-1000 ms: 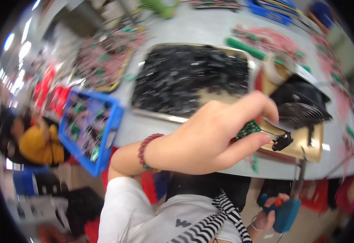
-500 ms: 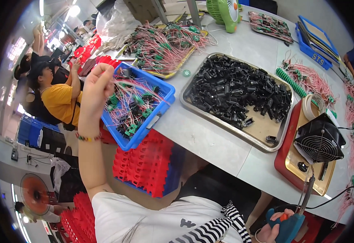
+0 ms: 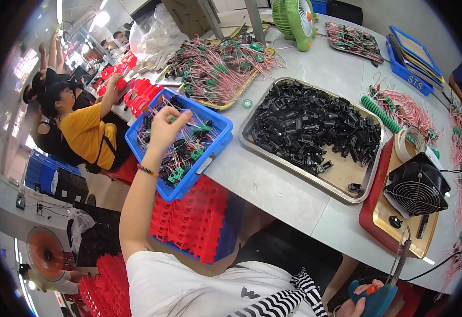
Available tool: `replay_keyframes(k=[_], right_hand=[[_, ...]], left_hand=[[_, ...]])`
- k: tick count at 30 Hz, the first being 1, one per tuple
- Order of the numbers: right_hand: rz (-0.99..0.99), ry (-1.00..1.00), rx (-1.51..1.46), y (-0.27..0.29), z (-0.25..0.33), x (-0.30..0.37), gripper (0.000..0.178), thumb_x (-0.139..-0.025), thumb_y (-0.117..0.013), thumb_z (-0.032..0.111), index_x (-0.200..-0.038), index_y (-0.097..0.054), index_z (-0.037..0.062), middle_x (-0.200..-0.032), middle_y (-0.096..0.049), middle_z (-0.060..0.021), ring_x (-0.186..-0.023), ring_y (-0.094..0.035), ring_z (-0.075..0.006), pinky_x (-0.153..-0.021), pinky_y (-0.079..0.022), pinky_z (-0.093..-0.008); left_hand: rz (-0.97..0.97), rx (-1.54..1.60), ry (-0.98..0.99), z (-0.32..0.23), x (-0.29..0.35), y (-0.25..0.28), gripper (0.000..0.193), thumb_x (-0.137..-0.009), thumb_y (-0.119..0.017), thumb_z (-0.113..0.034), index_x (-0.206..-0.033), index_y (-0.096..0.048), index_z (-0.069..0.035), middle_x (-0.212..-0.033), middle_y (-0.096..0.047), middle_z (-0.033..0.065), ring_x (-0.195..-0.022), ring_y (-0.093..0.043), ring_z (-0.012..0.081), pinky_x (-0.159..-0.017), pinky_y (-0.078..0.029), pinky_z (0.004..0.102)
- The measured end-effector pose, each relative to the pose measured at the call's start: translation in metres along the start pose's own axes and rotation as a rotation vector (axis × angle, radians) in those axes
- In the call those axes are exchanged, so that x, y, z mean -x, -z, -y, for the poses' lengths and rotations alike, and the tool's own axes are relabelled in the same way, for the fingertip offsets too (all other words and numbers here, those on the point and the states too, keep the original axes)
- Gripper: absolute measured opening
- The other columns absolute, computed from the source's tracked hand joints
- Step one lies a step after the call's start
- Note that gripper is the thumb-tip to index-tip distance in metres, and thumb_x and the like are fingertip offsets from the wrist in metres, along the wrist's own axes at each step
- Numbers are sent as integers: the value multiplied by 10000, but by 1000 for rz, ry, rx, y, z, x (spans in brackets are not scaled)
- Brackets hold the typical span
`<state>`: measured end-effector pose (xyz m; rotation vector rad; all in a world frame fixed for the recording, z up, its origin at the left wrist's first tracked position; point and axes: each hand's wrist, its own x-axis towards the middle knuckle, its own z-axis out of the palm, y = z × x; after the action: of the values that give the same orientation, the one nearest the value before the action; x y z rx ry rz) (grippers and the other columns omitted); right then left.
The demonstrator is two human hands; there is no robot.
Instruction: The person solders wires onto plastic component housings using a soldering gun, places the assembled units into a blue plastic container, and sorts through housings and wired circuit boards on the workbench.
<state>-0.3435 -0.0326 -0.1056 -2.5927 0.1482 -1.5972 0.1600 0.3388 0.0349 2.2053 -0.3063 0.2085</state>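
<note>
While the left hand (image 3: 162,129) is over the blue bin (image 3: 190,184), I should move gently to avoid snagging the wired boards (image 3: 176,175) below its fingers, which are half-curled, thumb parted, gripping nothing visible; the right hand (image 3: 357,307) has its fingers wrapped around the soldering gun (image 3: 383,299)

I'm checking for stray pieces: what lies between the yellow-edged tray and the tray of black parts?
A small green disc lies on the table there, as the head view shows.
</note>
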Motion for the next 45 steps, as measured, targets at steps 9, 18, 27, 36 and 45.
replay_keyframes(k=[9, 18, 27, 36, 45], right_hand=[[16, 94, -3, -2, -15, -7, 251, -835, -610, -14, -977, -405, 6, -799, -466, -95, -523, -491, -179, -511, -525, -271], [81, 155, -60, 2, -19, -15, 133, -900, -527, 4, -949, -403, 4, -788, -472, -77, -554, -516, -165, -531, -519, -274], [64, 338, 48, -4, -29, -21, 74, -920, -474, -9, -922, -402, 7, -763, -470, -43, -513, -504, -150, -504, -491, -256], [-4, 116, 88, -1, -15, -9, 113, -900, -512, -15, -938, -410, 16, -753, -463, -51, -501, -487, -158, -509, -507, -265], [22, -394, -572, -1, 9, -29, 338, -786, -624, 64, -1037, -407, -3, -881, -486, -105, -593, -508, -159, -542, -479, -275]], left_hand=[[445, -155, 165, -47, 59, 0, 298, -878, -654, -247, -1012, -681, 17, -719, -637, 21, -591, -537, 41, -551, -442, 220], [225, 404, 139, -33, 16, 34, 260, -898, -618, -175, -1108, -656, -25, -853, -671, 2, -574, -457, -8, -505, -344, 136], [-63, 370, 94, -6, -20, 43, 274, -893, -641, -186, -1117, -651, -28, -844, -669, -2, -555, -438, -9, -493, -333, 138], [428, 26, 207, -32, 55, 4, 339, -919, -568, -210, -1153, -630, 27, -785, -624, -9, -524, -489, 37, -504, -418, 182], [578, -282, -8, -52, 76, -12, 359, -938, -504, -251, -1161, -593, 16, -806, -638, 159, -742, -618, 259, -711, -465, 374]])
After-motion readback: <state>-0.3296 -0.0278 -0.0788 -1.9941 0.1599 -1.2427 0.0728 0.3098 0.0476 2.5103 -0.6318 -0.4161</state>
